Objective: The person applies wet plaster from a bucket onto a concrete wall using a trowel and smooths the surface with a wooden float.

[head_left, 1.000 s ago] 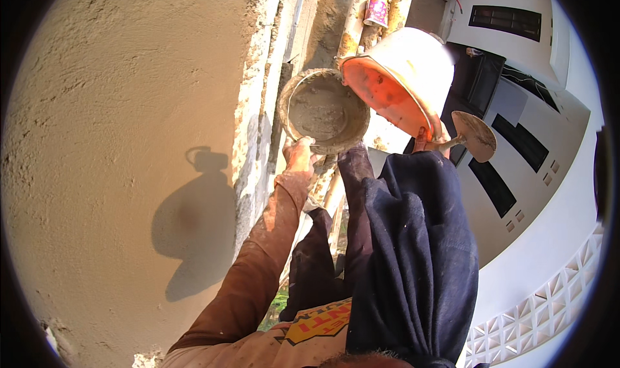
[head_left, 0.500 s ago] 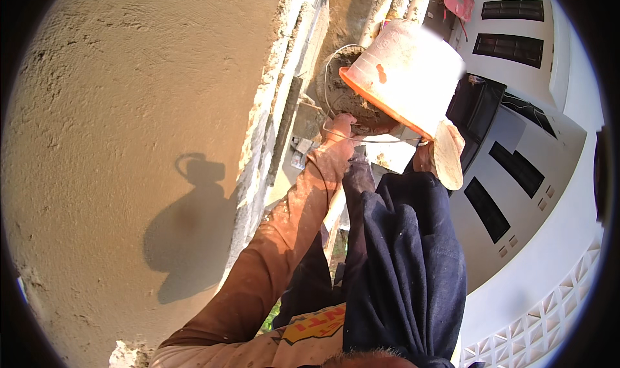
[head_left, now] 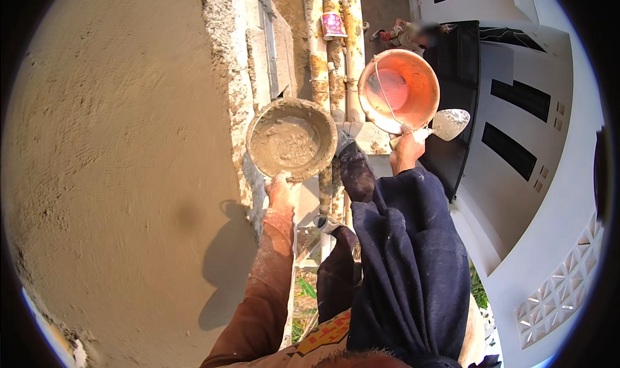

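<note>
Seen from above, a person in bright sun works beside a wall of smooth tan plaster [head_left: 129, 109], with a round basin [head_left: 328, 135] in front and an orange bucket [head_left: 426, 80] just to its right, a gap between them. Half a second ago the bucket was tipped mouth-down over the basin, covering part of it; now it has swung clear, its mouth turned up toward the viewer, its wire handle [head_left: 386, 89] across the opening. Its reddish inside looks nearly bare, while wet grey-brown mortar [head_left: 290, 142] lies in the basin, now in full view. The tipping therefore seems finished, with the mortar gathered in the basin. The left hand [head_left: 279, 192] has its fingers curled on the basin's near rim; whether the basin also rests on something beneath cannot be told. The right hand [head_left: 407, 151] has its fingers closed at the bucket's near rim, gripping the handle of a trowel [head_left: 450, 124] there too, the pale blade pointing right. Beyond, mud-stained poles [head_left: 316, 51] run away between basin and bucket, with a pink cup [head_left: 333, 25] on them, and farther off is another person [head_left: 408, 37], small and blurred.
</note>
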Action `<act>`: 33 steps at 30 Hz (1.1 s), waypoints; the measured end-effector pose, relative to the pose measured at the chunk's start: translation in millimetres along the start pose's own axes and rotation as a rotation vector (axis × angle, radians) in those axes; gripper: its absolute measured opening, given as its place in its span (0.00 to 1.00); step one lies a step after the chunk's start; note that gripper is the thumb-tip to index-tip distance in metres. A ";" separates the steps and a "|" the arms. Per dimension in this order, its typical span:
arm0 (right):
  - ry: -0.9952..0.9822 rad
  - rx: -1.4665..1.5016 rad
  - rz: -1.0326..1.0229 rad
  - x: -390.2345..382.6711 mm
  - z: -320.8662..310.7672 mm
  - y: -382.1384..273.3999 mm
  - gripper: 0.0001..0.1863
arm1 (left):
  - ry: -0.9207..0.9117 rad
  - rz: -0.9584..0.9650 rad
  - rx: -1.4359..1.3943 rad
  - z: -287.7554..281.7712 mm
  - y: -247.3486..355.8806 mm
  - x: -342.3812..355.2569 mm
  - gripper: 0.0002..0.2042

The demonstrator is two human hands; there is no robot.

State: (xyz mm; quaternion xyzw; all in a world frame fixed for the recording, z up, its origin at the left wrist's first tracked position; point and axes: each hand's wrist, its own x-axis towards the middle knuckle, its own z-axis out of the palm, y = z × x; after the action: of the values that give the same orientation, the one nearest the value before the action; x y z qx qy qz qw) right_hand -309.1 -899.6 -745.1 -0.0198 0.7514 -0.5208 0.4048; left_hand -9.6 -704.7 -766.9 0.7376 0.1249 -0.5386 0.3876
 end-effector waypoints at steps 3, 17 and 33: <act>0.250 -0.035 0.204 37.8 -8.1 17.3 0.22 | 0.201 -0.184 -0.239 4.3 28.3 -41.5 0.14; 0.422 0.129 0.167 139.9 3.2 -71.5 0.11 | 0.091 -0.262 -0.234 -89.8 -3.0 -100.1 0.26; -1.009 -1.416 -0.468 -122.2 -85.3 -113.9 0.14 | 0.088 0.036 -0.290 -50.9 35.9 -186.2 0.27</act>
State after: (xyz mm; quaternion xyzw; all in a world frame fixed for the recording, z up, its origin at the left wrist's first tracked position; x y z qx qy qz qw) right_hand -325.3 -831.2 -571.2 -0.6435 0.6060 0.0657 0.4631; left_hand -24.8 -649.3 -579.2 0.6990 0.2048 -0.4750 0.4938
